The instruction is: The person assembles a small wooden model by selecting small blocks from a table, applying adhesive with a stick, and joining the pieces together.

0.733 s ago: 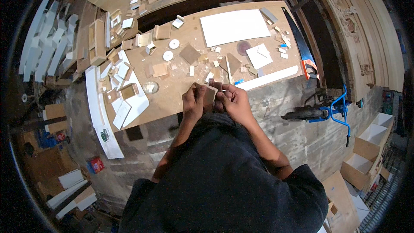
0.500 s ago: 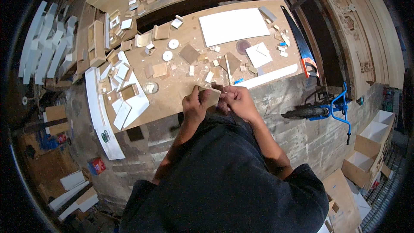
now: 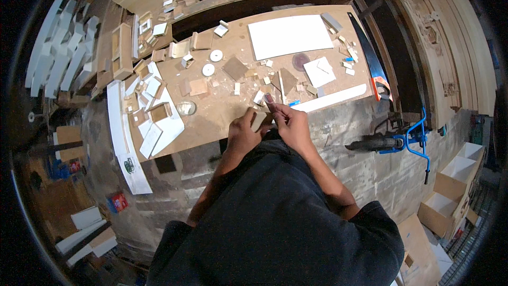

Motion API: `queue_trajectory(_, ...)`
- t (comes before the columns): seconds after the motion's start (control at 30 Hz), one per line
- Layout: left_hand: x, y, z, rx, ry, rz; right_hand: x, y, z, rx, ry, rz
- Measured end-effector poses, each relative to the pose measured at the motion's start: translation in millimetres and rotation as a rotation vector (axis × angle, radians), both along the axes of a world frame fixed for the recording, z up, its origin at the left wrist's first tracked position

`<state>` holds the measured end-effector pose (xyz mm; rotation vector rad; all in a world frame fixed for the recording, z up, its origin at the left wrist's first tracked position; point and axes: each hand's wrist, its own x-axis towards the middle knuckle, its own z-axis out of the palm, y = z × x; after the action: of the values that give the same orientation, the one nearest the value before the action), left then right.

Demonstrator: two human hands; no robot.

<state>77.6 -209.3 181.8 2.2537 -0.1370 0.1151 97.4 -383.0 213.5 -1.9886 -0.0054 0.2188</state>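
Close to my body, over the near edge of the wooden worktable (image 3: 211, 122), both hands work together. My left hand (image 3: 242, 131) is closed round a small tan wooden piece (image 3: 259, 120) with a flat face and straight edges. Right beside it, my right hand (image 3: 294, 126) pinches a thin reddish-brown piece (image 3: 269, 98) that looks like folded sandpaper. Its upper end sticks out past my fingertips; the rest is hidden by the fingers. Small wood offcuts and a white block (image 3: 258, 98) lie on the table just beyond my hands.
A white panel (image 3: 291, 36), two white discs (image 3: 216, 55) and a clear round container (image 3: 186, 108) lie on the table. An orange-handled handsaw (image 3: 380, 87) is at its right end. Small wooden boxes (image 3: 159, 111) crowd the left. A blue bicycle (image 3: 415, 140) stands to the right.
The wooden piece has turned more edge-on in my left hand. My right hand has shifted slightly, and the reddish-brown piece now points up past its fingers.
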Motion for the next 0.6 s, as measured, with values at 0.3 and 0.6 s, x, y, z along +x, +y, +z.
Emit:
queue_trajectory(0.3, -6, 1, -10, 0.282, 0.087, -0.052, 0, -8, 19, -0.042, -0.128, 0.209)
queue_trajectory(0.6, -1, -3, -2, 0.023, 0.249, -0.017, -1, -10, 7, -0.052, -0.034, 0.192)
